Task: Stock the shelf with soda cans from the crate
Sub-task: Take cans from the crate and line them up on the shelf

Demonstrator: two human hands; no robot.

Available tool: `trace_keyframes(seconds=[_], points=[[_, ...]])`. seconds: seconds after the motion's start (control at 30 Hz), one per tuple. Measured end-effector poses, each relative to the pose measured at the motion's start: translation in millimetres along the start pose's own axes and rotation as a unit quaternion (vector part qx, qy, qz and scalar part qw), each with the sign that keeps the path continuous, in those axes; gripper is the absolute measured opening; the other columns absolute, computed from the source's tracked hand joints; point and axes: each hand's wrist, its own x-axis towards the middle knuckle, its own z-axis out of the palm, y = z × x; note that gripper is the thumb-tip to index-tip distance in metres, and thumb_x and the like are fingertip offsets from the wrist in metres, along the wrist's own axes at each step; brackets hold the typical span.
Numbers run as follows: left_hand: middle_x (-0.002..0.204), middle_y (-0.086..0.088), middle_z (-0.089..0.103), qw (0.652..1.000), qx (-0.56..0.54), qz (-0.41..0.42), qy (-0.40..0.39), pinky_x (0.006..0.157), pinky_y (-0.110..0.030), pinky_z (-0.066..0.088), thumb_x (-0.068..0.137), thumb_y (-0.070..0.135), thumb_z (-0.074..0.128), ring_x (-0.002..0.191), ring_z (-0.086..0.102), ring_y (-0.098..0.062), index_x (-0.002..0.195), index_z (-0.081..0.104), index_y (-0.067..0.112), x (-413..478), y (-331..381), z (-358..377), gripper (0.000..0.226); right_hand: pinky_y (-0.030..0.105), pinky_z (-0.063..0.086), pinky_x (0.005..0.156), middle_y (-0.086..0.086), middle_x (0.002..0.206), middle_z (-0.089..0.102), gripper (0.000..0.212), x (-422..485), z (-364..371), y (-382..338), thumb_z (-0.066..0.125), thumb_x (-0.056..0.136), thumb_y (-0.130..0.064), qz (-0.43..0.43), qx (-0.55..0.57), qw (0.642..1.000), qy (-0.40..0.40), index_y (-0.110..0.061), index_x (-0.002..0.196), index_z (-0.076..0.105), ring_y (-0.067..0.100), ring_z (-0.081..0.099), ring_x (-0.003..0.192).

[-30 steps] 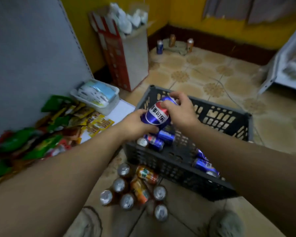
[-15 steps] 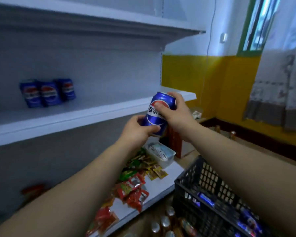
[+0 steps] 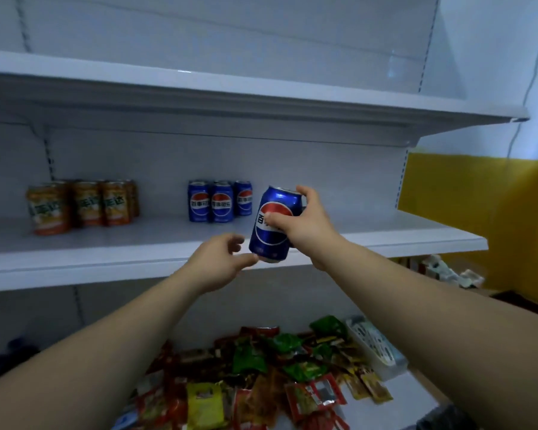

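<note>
The blue can [image 3: 272,225] is no longer over the crate, where both hands clasped it a second ago. It now hangs at the front edge of the middle shelf [image 3: 106,263], tilted with its top leaning away and to the right, its base not yet on the board. The grip has changed too. The right hand [image 3: 309,226] alone carries the can, thumb across the label and fingers wrapped behind its upper part. The left hand [image 3: 218,263] has let go and sits just below and to the left, fingers loosely curled and holding nothing; whether its thumb tip touches the can's bottom rim I cannot tell. The view has swung up from the floor, so the crate is out of sight and the shelf fills the frame. A row of blue cans [image 3: 219,201] stands towards the back, just left of the carried one, and the orange cans [image 3: 81,204] stand near the left end. I judge the carry nearly done; what remains is to right the can and set it beside its blue fellows, where bare board shows.
</note>
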Motion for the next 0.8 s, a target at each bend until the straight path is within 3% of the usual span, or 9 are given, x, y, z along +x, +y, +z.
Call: trace_keyframes(seconds=[0.1, 0.27, 0.37, 0.43, 0.53, 0.7, 0.8], points=[[0.138, -0.003, 0.052, 0.988, 0.145, -0.001, 0.044, 0.096, -0.032, 0.040, 0.089, 0.044, 0.058, 0.121, 0.052, -0.020, 0.136, 0.048, 0.017, 30.2, -27.6, -25.2, 0.055, 0.045, 0.047, 0.097, 0.001, 0.132, 0.046, 0.083, 25.4, 18.8, 4.8, 0.078, 0.078, -0.015, 0.003, -0.002, 1.000, 0.003, -0.032, 0.143, 0.027, 0.024, 0.052, 0.115], [0.142, -0.004, 0.048, 0.958, 0.279, -0.065, 0.002, 0.102, -0.040, 0.040, 0.090, 0.059, 0.045, 0.124, 0.048, -0.024, 0.139, 0.043, 0.020, 85.1, -64.6, -36.0, 0.062, 0.046, 0.047, 0.098, 0.003, 0.135, 0.047, 0.084, 66.4, 37.9, 32.9, 0.078, 0.078, -0.015, 0.019, -0.022, 1.000, -0.003, -0.032, 0.143, 0.028, 0.025, 0.052, 0.116], [0.149, -0.003, 0.038, 0.926, 0.370, -0.078, -0.001, 0.111, -0.058, 0.020, 0.088, 0.070, 0.028, 0.136, 0.034, -0.027, 0.140, 0.041, 0.028, 106.0, -80.7, -32.4, 0.068, 0.049, 0.044, 0.101, 0.003, 0.137, 0.046, 0.087, 85.3, 44.2, 52.7, 0.076, 0.079, -0.013, 0.016, -0.035, 0.999, -0.003, -0.033, 0.145, 0.024, 0.027, 0.050, 0.122], [0.157, -0.001, 0.022, 0.916, 0.389, -0.093, -0.014, 0.110, -0.063, 0.008, 0.086, 0.074, 0.020, 0.144, 0.018, -0.028, 0.145, 0.031, 0.033, 113.1, -88.0, -27.8, 0.072, 0.047, 0.043, 0.100, -0.001, 0.134, 0.047, 0.085, 98.7, 45.8, 67.7, 0.075, 0.080, -0.013, 0.009, -0.031, 0.999, -0.002, -0.033, 0.145, 0.024, 0.022, 0.049, 0.118], [0.160, 0.003, 0.010, 0.918, 0.379, -0.115, -0.033, 0.110, -0.065, 0.005, 0.084, 0.078, 0.016, 0.146, 0.009, -0.028, 0.149, 0.017, 0.038, 119.5, -94.5, -23.3, 0.076, 0.041, 0.046, 0.099, -0.004, 0.130, 0.046, 0.077, 119.1, 51.3, 86.6, 0.074, 0.082, -0.019, -0.031, -0.073, 0.997, -0.011, -0.031, 0.143, 0.029, 0.015, 0.049, 0.112], [0.160, 0.004, 0.012, 0.912, 0.394, -0.107, -0.029, 0.112, -0.063, 0.009, 0.084, 0.078, 0.014, 0.145, 0.012, -0.027, 0.149, 0.016, 0.039, 121.3, -96.5, -22.2, 0.076, 0.045, 0.047, 0.101, 0.004, 0.134, 0.041, 0.093, 158.5, 69.8, 108.6, 0.076, 0.079, -0.016, -0.036, -0.140, 0.989, -0.020, -0.035, 0.148, 0.016, 0.019, 0.050, 0.116], [0.159, 0.004, 0.014, 0.911, 0.400, -0.100, -0.023, 0.112, -0.062, 0.010, 0.084, 0.076, 0.013, 0.145, 0.014, -0.026, 0.149, 0.017, 0.038, 121.4, -96.9, -21.1, 0.075, 0.036, 0.048, 0.094, 0.004, 0.130, 0.050, 0.083, 183.9, 74.4, 115.4, 0.073, 0.082, -0.014, -0.030, -0.135, 0.990, -0.043, -0.027, 0.146, 0.021, 0.021, 0.053, 0.114]])
